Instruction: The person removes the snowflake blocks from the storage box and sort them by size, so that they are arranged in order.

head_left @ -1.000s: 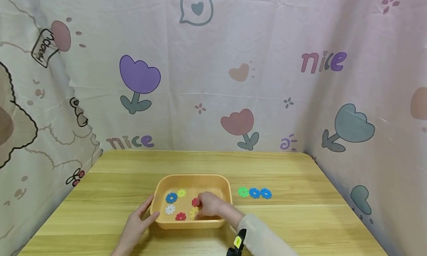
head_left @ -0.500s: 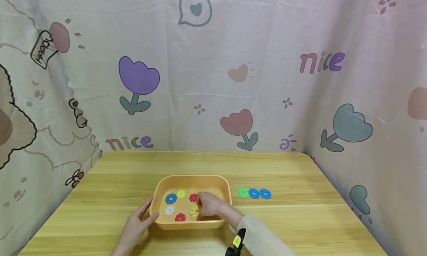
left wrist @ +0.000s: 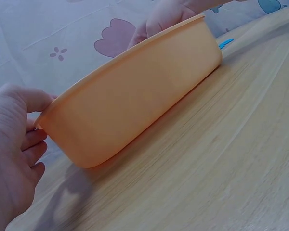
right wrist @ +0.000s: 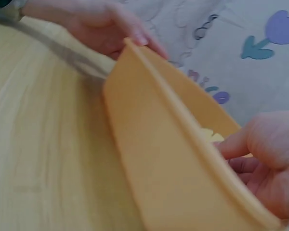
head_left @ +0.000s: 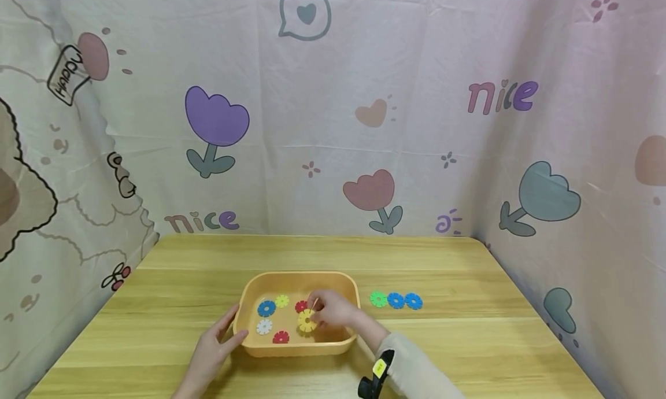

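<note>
We're gripping the rounded orange plastic basin (head_left: 296, 350) at its left edge with the left hand (head_left: 210, 350), presumably to steady it, while the right hand (head_left: 334, 309) pinches a yellow notched plastic disc (head_left: 302, 320) inside, between the basin's near and far edges.

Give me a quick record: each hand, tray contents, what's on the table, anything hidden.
Left hand: holds the tray by its left end
Right hand: pinches a yellow disc within the tray
Loose in tray: blue disc, second yellow disc, white disc, front red disc, back red disc
Table, right of tray: green disc, middle blue disc, right blue disc, in a row
Hidden: cannot tell what lies behind the right hand
</note>
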Available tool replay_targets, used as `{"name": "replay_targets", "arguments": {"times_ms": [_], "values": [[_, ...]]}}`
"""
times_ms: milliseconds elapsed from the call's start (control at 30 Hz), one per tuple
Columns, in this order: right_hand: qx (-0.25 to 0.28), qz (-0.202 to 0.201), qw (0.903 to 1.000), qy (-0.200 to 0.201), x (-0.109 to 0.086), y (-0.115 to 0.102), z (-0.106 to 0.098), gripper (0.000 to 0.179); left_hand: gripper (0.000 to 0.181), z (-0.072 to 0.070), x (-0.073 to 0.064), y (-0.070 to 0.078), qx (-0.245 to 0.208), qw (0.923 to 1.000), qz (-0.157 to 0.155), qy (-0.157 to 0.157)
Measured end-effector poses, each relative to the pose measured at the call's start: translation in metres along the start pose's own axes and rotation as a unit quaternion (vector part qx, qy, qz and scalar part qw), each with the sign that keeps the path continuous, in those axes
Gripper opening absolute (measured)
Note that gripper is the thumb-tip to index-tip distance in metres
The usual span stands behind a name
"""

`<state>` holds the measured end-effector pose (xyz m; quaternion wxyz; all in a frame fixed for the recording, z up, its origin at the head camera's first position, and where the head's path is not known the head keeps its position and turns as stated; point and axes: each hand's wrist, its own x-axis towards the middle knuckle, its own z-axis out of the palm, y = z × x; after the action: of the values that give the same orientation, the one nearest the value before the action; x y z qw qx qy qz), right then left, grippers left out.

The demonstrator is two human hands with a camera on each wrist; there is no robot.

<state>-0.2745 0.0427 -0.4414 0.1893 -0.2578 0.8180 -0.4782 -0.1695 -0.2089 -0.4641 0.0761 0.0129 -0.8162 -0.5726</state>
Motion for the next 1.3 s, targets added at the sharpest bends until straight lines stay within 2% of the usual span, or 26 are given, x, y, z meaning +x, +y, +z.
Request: {"name": "replay_targets", "arguments": {"times_ms": [100,267,367,467,733,1033,1200,1300], "values": [[0.053,-0.014,0.9985,0.004,-0.001,0.0,-0.012,0.012,0.063,0.0,0.001,0.0,0.002,1.0,-0.002,0.0],[0.132,-0.042,0.9901,0.021,-0.008,-0.004,-0.038,0.015,0.064,0.001,0.001,0.0,-0.001,1.0,-0.007,0.001],[0.159,-0.053,0.985,0.042,-0.013,-0.002,-0.056,0.02,0.064,0.001,0.001,0.001,-0.004,1.0,-0.008,0.0],[0.169,-0.05,0.9814,0.075,-0.019,0.009,-0.076,0.022,0.064,0.001,0.001,0.002,-0.006,0.9999,-0.009,-0.001],[0.183,0.002,0.9689,0.166,-0.052,0.042,-0.117,0.024,0.066,0.0,0.001,0.0,-0.006,0.9997,-0.022,-0.005],[0.218,0.065,0.9415,0.249,-0.085,0.08,-0.145,0.026,0.066,-0.001,0.002,0.0,-0.001,0.9997,-0.023,-0.004],[0.201,0.101,0.9284,0.296,-0.099,0.098,-0.158,0.024,0.066,-0.001,0.001,0.0,-0.002,0.9998,-0.02,-0.004],[0.179,0.122,0.9244,0.314,-0.107,0.108,-0.163,0.026,0.066,-0.001,0.001,0.001,-0.009,0.9997,-0.023,-0.007]]}}
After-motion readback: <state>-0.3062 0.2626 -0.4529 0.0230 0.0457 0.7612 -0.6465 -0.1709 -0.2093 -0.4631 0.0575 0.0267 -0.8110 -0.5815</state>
